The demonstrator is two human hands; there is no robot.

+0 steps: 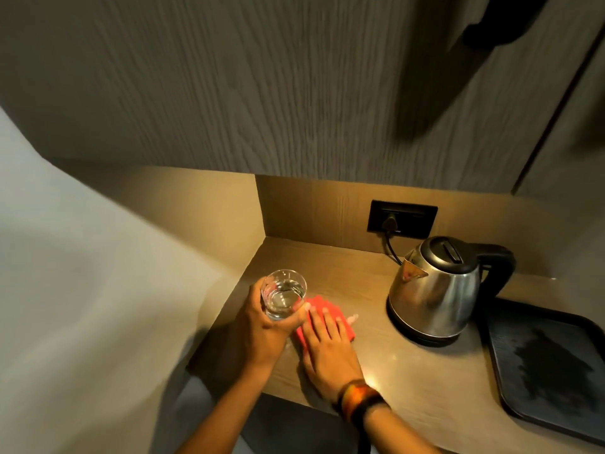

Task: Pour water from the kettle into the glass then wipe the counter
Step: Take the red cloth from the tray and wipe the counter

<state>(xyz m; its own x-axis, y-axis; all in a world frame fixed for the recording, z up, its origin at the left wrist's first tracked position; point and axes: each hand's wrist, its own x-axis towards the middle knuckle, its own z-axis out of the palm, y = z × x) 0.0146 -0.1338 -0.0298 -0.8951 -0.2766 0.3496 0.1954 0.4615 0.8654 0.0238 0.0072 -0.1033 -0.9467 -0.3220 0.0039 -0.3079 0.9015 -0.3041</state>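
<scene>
Left hand (pixel 262 326) is wrapped around a short clear drinking glass (pixel 284 293), fingers curled about its lower wall and thumb on the near side, holding it upright over the left end of the pale wood-grain counter (pixel 409 365); whether its base touches the counter cannot be told. Clear water fills the lower part of the glass. Right hand (pixel 327 347) lies flat, palm down with fingers spread and extended, pressed on a red folded cloth (pixel 322 304) that rests on the counter just beside and partly under the glass; the cloth's far edge and right corner show past the fingertips. A broad band in orange, yellow and black (pixel 358 399) circles the right wrist. Well to the right of both hands, a rounded stainless-steel electric kettle (pixel 435 290) stands upright on its dark round base, black lid closed, spout turned toward the left and black handle toward the right. Behind it, a black cord runs up to a plug seated in a black rectangular wall socket (pixel 402 219) set in the wooden back panel. Just right of the kettle, a black rectangular tray (pixel 510 381) with a raised rim lies flat on the counter, running out of view at the right edge. Grey wood-grain cabinet fronts (pixel 229 93) hang above the alcove.
</scene>
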